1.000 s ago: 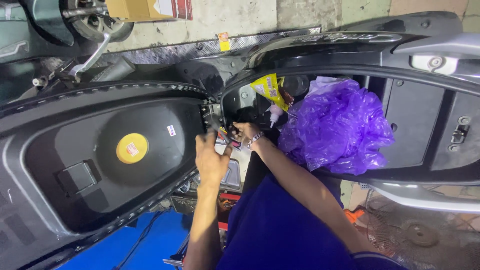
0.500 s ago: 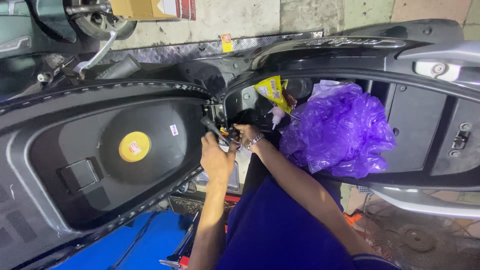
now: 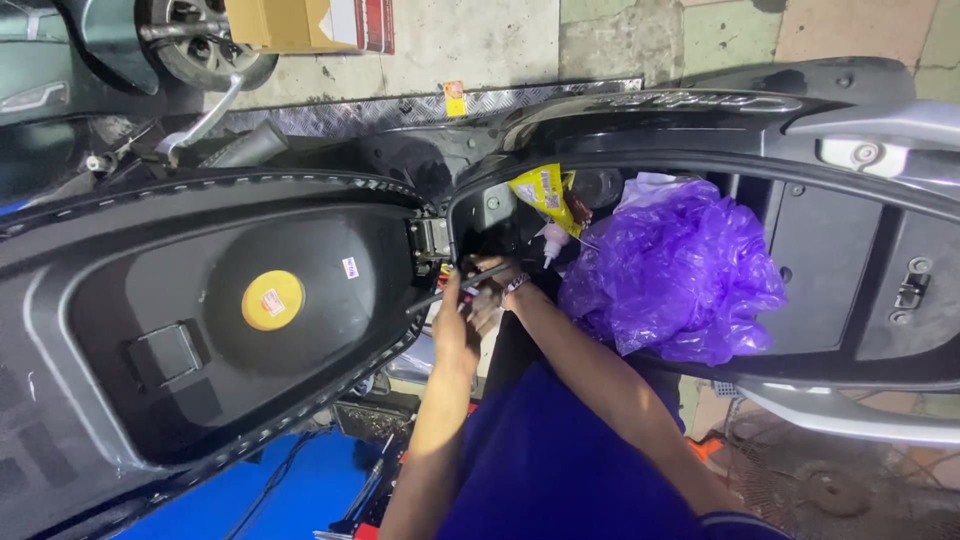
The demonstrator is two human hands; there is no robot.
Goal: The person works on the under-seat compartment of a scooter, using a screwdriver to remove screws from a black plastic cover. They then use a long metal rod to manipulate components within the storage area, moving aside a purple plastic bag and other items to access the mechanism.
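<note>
Since a second ago my left hand has slid a little lower and away from the hinge, and a thin dark rod-like tool now shows clearly across it, slanting from lower left up toward my right hand. The view has also drifted, so the raised seat's underside sits a touch further right in frame.

My left hand is closed around the near end of the tool, fingers wrapped narrow on it. My right hand sits just beyond, at the mouth of the storage compartment, its fingers curled at the far end of the tool; whether they truly pinch it or only rest against it I cannot tell, as the spot is small and shadowed. A band circles that wrist.

The tool lies just below the metal hinge that joins the seat to the scooter body, near it but, as far as I can see, apart from it. On the seat's underside there is a round yellow sticker and a small white one nearer the hinge. Inside the compartment a crumpled purple plastic bag fills the middle, with a yellow packet beside it toward the hinge. My blue sleeve and shirt cover the lower frame.
</note>
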